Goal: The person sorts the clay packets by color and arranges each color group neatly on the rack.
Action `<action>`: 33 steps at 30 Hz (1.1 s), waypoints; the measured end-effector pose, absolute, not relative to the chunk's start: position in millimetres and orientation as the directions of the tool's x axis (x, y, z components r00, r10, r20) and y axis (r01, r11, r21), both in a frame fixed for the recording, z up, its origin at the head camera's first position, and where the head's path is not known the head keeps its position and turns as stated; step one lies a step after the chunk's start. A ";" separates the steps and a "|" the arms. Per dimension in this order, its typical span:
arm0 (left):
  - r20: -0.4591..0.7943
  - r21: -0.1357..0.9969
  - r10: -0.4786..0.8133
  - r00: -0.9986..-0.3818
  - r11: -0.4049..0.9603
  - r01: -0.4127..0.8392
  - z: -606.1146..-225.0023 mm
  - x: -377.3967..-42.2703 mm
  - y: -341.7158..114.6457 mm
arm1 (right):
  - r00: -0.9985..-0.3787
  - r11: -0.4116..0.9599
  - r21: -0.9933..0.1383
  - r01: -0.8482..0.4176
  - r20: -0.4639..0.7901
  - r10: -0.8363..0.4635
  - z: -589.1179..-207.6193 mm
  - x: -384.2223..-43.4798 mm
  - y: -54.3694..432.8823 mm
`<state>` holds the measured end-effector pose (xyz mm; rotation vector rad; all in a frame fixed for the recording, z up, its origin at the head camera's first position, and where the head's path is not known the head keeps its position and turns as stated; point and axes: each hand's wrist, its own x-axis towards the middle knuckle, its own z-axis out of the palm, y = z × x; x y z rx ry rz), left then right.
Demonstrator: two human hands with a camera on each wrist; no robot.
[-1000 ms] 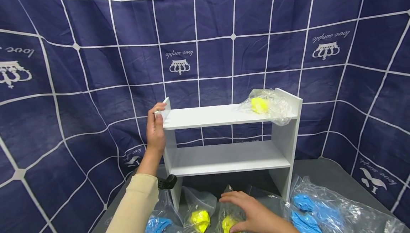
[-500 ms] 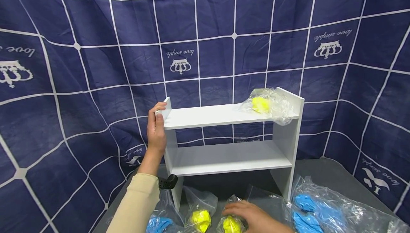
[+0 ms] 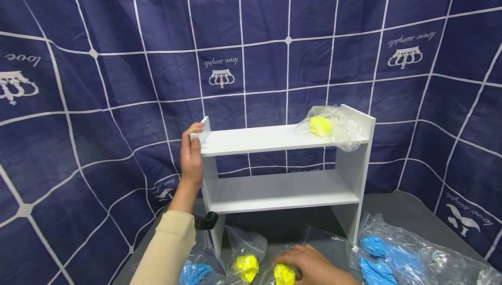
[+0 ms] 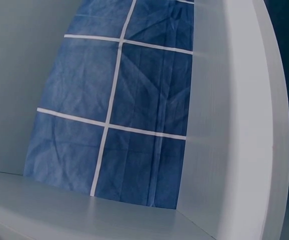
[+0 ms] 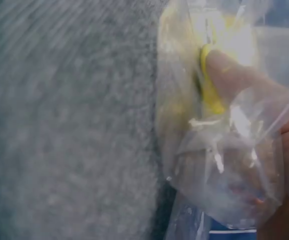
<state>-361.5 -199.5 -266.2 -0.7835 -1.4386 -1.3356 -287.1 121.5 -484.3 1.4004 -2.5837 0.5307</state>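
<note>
A white two-tier shelf (image 3: 282,191) stands on the dark grey surface. My left hand (image 3: 192,162) grips the top of its left side panel, with the thumb on the near edge. In the left wrist view the shelf's white boards (image 4: 249,120) fill the frame and that hand is out of sight. Low in the head view, my right hand (image 3: 311,265) holds a clear plastic bag with a yellow lump inside (image 3: 284,274). The right wrist view has the thumb (image 5: 229,75) pressed on the yellow lump, crinkled clear film (image 5: 224,170) in front. What the lump is cannot be told.
Another clear bag with a yellow lump (image 3: 320,126) lies at the top tier's right end. A similar one (image 3: 247,268) sits left of my right hand. Bags with blue contents lie at lower left (image 3: 195,273) and lower right (image 3: 404,261). A blue gridded curtain (image 3: 259,71) hangs behind.
My right hand has come down onto the bag with the yellow lump and its fingers have closed on it. The left hand keeps its grip on the shelf panel.
</note>
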 end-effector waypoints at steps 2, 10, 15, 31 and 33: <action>0.938 0.335 -0.160 -0.308 0.187 0.923 -265.9 -361.8 -199.6 | -0.544 0.501 -0.212 -0.839 0.306 -0.781 -484.5 -287.8 120.2; 0.936 0.340 -0.158 -0.314 0.178 0.923 -265.4 -361.9 -199.1 | -0.517 0.479 -0.194 -0.856 0.355 -0.779 -489.0 -288.7 117.9; 0.933 0.348 -0.159 -0.321 0.183 0.919 -268.4 -362.4 -199.6 | -0.494 0.456 -0.190 -0.869 0.376 -0.784 -492.0 -289.5 116.3; 0.940 0.331 -0.153 -0.305 0.191 0.924 -268.3 -362.2 -199.6 | -0.409 0.364 -0.186 -0.912 0.453 -0.792 -433.5 -267.4 112.6; 0.942 0.325 -0.151 -0.299 0.201 0.924 -267.3 -361.6 -199.7 | -0.382 0.367 -0.131 -0.921 0.482 -0.788 -416.3 -263.5 113.0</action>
